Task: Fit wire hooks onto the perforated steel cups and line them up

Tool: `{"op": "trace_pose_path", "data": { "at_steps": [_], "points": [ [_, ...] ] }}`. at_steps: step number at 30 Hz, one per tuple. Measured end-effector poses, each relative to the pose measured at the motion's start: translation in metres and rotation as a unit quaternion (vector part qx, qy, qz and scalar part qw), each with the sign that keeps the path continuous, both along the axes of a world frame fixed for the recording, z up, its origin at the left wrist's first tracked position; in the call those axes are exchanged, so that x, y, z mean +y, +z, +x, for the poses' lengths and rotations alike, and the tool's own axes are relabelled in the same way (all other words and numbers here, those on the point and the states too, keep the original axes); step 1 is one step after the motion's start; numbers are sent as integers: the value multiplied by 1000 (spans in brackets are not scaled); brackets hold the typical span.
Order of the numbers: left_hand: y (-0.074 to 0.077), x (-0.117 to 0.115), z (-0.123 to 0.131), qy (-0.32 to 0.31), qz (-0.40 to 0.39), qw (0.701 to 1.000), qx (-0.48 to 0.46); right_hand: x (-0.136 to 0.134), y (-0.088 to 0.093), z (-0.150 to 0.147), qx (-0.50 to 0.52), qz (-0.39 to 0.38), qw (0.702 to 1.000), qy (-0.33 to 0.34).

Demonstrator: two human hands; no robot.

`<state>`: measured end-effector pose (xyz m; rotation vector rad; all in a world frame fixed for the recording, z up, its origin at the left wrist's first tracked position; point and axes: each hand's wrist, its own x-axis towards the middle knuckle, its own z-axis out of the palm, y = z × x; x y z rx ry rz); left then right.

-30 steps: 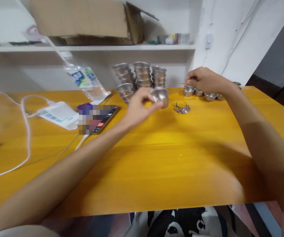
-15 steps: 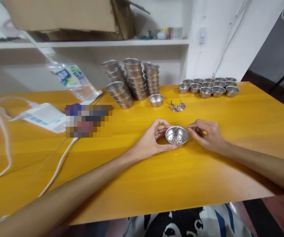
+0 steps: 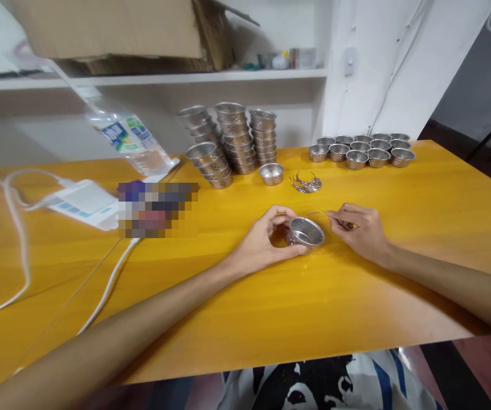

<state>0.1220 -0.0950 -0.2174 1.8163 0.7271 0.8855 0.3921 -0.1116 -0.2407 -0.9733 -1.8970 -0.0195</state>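
Across a yellow worktop (image 3: 237, 324), the half-curled left hand (image 3: 263, 241) grips a perforated metal cup (image 3: 307, 232) as the right hand (image 3: 359, 229) pinches a wire (image 3: 315, 213) at its far rim.

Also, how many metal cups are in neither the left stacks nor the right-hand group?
2: the held cup in the left hand, and the loose cup beside the stacks. Others could be hidden behind those.
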Motion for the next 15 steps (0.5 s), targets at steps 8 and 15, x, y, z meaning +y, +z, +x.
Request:
{"op": "trace_pose_path", "data": {
  "at_steps": [8,15],
  "points": [
    [5,-6,-2,19,46,997,61,-1,2,-3,-7,53,999,0],
    [2,-4,-3,24,63,994,81,-2,2,-4,1,59,998,-4]
  ]
}}
